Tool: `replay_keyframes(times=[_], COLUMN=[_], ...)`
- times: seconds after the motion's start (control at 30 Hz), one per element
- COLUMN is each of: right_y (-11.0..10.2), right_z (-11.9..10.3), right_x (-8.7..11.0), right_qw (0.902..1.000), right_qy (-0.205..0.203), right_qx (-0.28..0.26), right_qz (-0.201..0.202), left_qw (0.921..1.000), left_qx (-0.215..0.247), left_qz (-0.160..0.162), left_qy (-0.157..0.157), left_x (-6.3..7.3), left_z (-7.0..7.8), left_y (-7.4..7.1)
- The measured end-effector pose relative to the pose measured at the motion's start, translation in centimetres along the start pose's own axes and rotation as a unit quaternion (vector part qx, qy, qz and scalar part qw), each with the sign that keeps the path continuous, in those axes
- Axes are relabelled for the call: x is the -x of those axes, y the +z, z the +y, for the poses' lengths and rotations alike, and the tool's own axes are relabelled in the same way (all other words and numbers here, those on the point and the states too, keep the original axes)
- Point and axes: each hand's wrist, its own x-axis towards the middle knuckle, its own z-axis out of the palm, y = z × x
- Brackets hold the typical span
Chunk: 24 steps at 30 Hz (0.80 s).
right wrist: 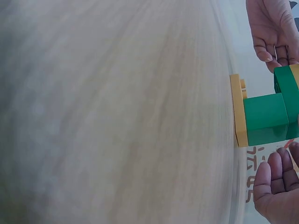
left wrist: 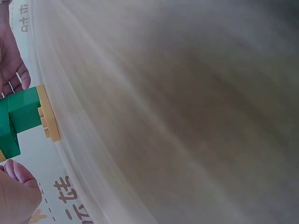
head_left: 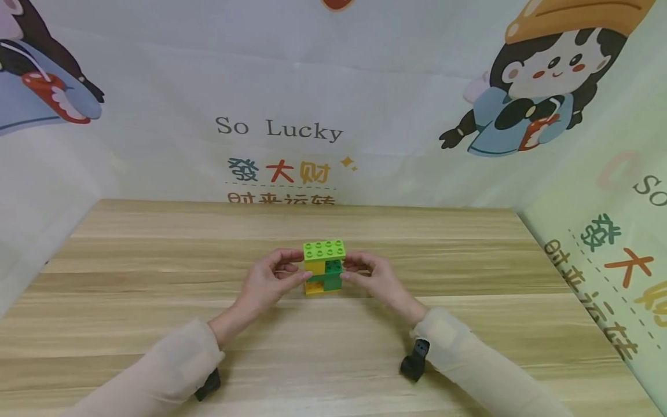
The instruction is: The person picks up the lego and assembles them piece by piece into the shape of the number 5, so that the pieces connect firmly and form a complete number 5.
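A small stack of toy building blocks stands upright on the table between both hands. Its top is a light green block [head_left: 324, 251] with several studs. Under it are a yellow block [head_left: 315, 268] and dark green blocks [head_left: 332, 282], above a yellow base plate [right wrist: 238, 112]. My left hand [head_left: 268, 278] grips the stack's left side, thumb at the front and fingers farther back. On the opposite side my right hand [head_left: 377, 278] holds it likewise, thumb near the front corner. The stack hides some fingertips. Both wrist views cut off the upper blocks.
The stack and hands are over a wood-grain table [head_left: 156, 249]. A pale printed backdrop [head_left: 396, 145] rises behind the table's far edge and along both sides. Dark wrist devices [head_left: 415, 360] hang below the sleeves.
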Motion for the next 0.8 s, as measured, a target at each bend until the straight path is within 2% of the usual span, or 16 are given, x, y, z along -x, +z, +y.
replay_keyframes(times=[0.53, 0.8], right_y=[0.12, 0.21], right_z=[-0.14, -0.11], right_x=[-0.08, -0.2], right_qw=[0.9998, 0.9997], right_qy=[0.019, 0.024], right_qx=[-0.005, -0.007], right_qz=[0.001, 0.001], left_qw=[0.9993, 0.9992], left_qx=[-0.031, -0.031], left_qz=[0.022, 0.024], left_qy=[0.004, -0.01], left_x=[-0.23, -0.5], left_z=[-0.14, -0.01], left_y=[0.47, 0.44])
